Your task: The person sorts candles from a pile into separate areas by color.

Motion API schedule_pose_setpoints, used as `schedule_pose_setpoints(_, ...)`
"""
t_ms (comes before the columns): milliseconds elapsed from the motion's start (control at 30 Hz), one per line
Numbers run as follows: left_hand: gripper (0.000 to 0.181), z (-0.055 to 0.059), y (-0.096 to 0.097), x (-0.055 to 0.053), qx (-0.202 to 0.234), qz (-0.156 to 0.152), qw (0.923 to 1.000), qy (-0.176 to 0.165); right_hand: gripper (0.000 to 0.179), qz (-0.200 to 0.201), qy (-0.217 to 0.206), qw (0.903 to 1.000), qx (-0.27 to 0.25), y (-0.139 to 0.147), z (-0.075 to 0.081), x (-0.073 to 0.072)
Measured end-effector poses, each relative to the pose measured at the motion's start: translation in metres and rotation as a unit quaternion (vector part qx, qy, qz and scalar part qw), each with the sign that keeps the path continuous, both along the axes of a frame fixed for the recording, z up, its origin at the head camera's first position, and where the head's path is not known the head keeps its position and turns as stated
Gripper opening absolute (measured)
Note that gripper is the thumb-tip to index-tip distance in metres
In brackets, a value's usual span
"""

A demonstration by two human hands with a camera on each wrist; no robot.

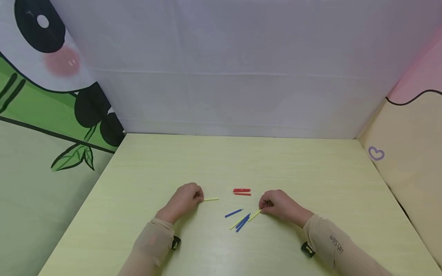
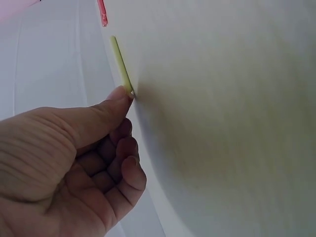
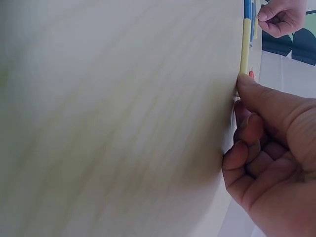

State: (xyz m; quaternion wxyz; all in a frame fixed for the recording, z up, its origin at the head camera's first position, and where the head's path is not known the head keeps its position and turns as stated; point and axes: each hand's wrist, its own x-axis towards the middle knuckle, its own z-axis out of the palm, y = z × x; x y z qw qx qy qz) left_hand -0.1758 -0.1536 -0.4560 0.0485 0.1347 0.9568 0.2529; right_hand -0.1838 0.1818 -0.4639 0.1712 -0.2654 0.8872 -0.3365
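Observation:
My left hand (image 1: 188,197) pinches the near end of a thin yellow stick (image 1: 212,199) between thumb and forefinger; in the left wrist view this stick (image 2: 120,61) points away from the fingertips. On the other side, my right hand (image 1: 280,205) pinches one end of a second yellow stick (image 1: 254,215), which slants toward the pile in the middle. That pile has blue sticks (image 1: 243,223) lying beside another yellow stick (image 1: 235,225). A single blue stick (image 1: 234,213) lies a little apart. Red sticks (image 1: 241,190) lie side by side farther back, between the hands.
Everything lies on a pale wooden tabletop (image 1: 297,165). A whitish cloth wall (image 1: 221,103) rises at its back edge. Printed panels stand at both sides, the left one with a green leaf (image 1: 70,156), the right one with a purple heart (image 1: 376,153).

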Motion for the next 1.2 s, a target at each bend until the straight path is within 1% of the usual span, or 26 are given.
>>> schedule_pose_setpoints(200,0.015,-0.002,0.002,0.002,-0.005,0.009,0.9999,-0.003,0.013,0.004,-0.006,1.0000,0.002,0.001,-0.002,-0.003)
schedule_pose_setpoints(333,0.012,0.000,0.002,0.004,-0.009,0.011,0.9999,0.000,0.012,0.010,-0.008,0.9999,-0.001,0.002,-0.001,-0.004)
schedule_pose_setpoints(500,0.010,0.005,0.003,0.011,-0.015,0.012,0.9998,0.004,0.012,0.016,-0.008,0.9998,0.000,0.002,-0.001,-0.004)
schedule_pose_setpoints(600,0.011,0.007,0.003,0.016,-0.009,0.009,0.9999,0.004,0.011,0.019,-0.011,0.9998,-0.001,0.002,-0.001,-0.004)
schedule_pose_setpoints(733,0.011,0.008,0.004,0.025,0.006,0.001,0.9999,-0.009,0.011,0.024,-0.008,0.9997,-0.001,0.001,0.000,-0.003)
schedule_pose_setpoints(833,0.011,0.007,0.004,0.033,0.014,-0.006,0.9996,-0.023,0.011,0.025,-0.005,0.9997,0.000,0.000,0.000,-0.002)
schedule_pose_setpoints(1067,0.008,0.003,0.003,0.049,0.032,-0.044,0.9978,-0.038,0.012,0.019,-0.003,0.9998,0.004,-0.004,0.000,0.005)
schedule_pose_setpoints(1200,0.008,0.002,0.001,0.057,0.038,-0.056,0.9962,-0.055,0.011,0.019,-0.004,0.9998,-0.001,-0.007,-0.002,0.010)
